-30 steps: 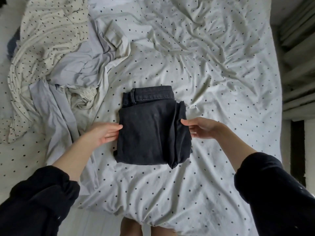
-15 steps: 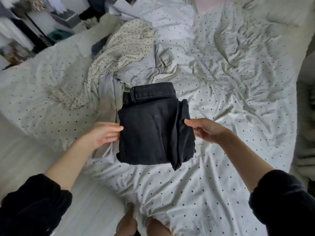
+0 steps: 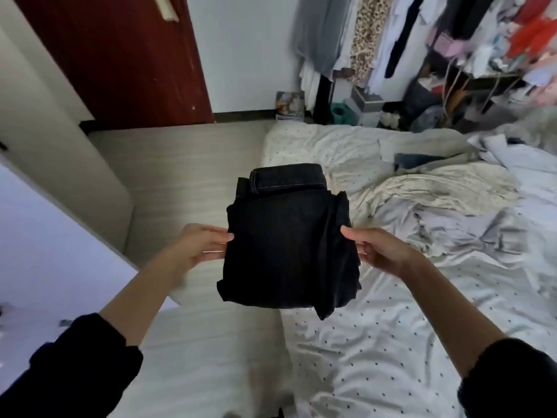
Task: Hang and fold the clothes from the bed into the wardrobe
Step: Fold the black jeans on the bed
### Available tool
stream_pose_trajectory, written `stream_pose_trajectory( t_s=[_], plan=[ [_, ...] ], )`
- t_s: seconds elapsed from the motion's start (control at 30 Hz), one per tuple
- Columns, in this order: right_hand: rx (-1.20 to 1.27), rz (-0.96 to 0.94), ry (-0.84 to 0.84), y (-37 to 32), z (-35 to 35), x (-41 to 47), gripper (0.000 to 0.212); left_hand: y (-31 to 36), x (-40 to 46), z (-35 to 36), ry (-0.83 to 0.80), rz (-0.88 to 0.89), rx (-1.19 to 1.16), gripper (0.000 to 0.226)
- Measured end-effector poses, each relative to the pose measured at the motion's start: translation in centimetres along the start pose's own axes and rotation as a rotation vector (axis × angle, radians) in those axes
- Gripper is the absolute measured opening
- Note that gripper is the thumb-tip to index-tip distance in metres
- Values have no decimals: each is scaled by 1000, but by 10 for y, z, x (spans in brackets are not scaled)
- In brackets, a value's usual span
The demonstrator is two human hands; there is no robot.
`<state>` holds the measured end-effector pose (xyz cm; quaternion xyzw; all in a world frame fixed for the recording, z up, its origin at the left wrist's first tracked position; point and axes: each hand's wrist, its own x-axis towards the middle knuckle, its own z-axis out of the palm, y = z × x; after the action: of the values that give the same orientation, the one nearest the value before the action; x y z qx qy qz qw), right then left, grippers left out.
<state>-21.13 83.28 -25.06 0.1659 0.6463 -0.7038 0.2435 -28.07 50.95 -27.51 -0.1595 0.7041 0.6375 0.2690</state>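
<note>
A folded pair of black jeans (image 3: 286,245) hangs in the air in front of me, over the bed's left edge, waistband at the far side. My left hand (image 3: 199,244) grips its left edge and my right hand (image 3: 382,251) grips its right edge, thumbs on top and fingers underneath. On the bed (image 3: 376,351) to the right lie a cream dotted garment (image 3: 446,188), a pale grey garment (image 3: 458,227) and a dark blue piece (image 3: 419,160).
Pale wood floor (image 3: 193,164) runs along the bed's left side. A dark red door (image 3: 120,55) stands at the far left, a white panel (image 3: 45,236) near left. Hanging clothes (image 3: 376,37) and cluttered shelves (image 3: 497,55) fill the far right corner.
Both hands lifted the folded jeans off the bed and carried them left; my view swung left from the bed toward the floor, door and hanging clothes.
</note>
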Motion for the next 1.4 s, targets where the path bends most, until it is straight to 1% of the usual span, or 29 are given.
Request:
stream_pose_trajectory(
  t_s=[0.07, 0.13, 0.17, 0.2, 0.23, 0.27, 0.3, 0.33, 0.37, 0.47, 0.53, 0.57, 0.6, 0.67, 0.73, 0.8, 0.83, 0.9, 0.97, 1.07, 1.1, 1.13, 1.17, 1.2, 1.23, 1.27, 1.3, 1.33, 1.4],
  plan=[
    [-34, -5, -146, -8, 50, 25, 36, -15, -27, -58, 68, 26, -66, 19],
    [-123, 11, -261, -15, 106, 41, 31, -38, -59, -112, 136, 36, -121, 20],
    [-140, 17, -285, -15, 117, 47, 32, -46, -65, -125, 144, 32, -134, 23],
    [-173, 20, -331, -15, 141, 53, 34, -56, -81, -145, 184, 23, -166, 24],
    [-242, 36, -413, -15, 174, 59, 40, -70, -102, -171, 247, 31, -202, 22],
    [-249, 34, -428, -17, 186, 62, 42, -75, -108, -179, 267, 36, -220, 20],
    [-291, 45, -503, -20, 219, 65, 41, -87, -130, -199, 345, 44, -263, 16],
    [-331, 47, -556, -19, 249, 72, 37, -98, -153, -216, 419, 55, -302, 14],
    [-340, 35, -561, -21, 262, 76, 31, -101, -161, -223, 445, 53, -317, 12],
    [-426, 27, -683, -33, 343, 83, 39, -123, -216, -262, 633, 80, -422, 19],
    [-462, 13, -765, -46, 391, 86, 38, -128, -247, -278, 748, 100, -469, 16],
    [-476, 11, -786, -49, 402, 88, 37, -127, -255, -282, 786, 97, -483, 16],
    [-506, 9, -854, -60, 431, 87, 37, -127, -275, -289, 876, 117, -523, 16],
    [-516, -29, -909, -77, 463, 89, 37, -117, -295, -295, 959, 146, -565, 16],
    [-553, -72, -1002, -103, 503, 85, 36, -107, -317, -302, 1083, 186, -605, 21],
    [-577, -109, -1076, -126, 537, 82, 38, -95, -334, -307, 1197, 212, -634, 15],
    [-589, -129, -1123, -139, 560, 76, 41, -87, -347, -314, 1254, 239, -637, 9],
    [-588, -171, -1153, -158, 592, 69, 53, -68, -364, -323, 1308, 270, -628, 4],
    [-595, -221, -1208, -178, 629, 54, 65, -51, -390, -339, 1394, 320, -618, 5],
    [-571, -290, -1289, -205, 681, 32, 88, -26, -430, -369, 1497, 394, -587, 7],
    [-570, -309, -1320, -214, 699, 23, 92, -17, -445, -380, 1532, 422, -563, 8],
    [-559, -322, -1347, -222, 712, 16, 89, -10, -455, -389, 1551, 444, -550, 8],
    [-552, -335, -1383, -229, 724, 8, 78, -3, -465, -396, 1564, 460, -545, 9],
    [-536, -355, -1444, -239, 748, -8, 63, 5, -481, -412, 1584, 507, -532, 9],
    [-520, -362, -1470, -245, 759, -16, 48, 10, -489, -420, 1595, 531, -533, 9],
    [-499, -382, -1493, -254, 784, -26, 39, 17, -505, -437, 1627, 552, -522, 9],
    [-470, -414, -1503, -264, 808, -37, 37, 26, -522, -454, 1655, 573, -511, 8],
    [-458, -433, -1491, -270, 820, -44, 40, 31, -531, -464, 1670, 576, -513, 7],
    [-430, -508, -1526, -288, 867, -66, 57, 48, -566, -497, 1719, 597, -473, 6]
  ],
)
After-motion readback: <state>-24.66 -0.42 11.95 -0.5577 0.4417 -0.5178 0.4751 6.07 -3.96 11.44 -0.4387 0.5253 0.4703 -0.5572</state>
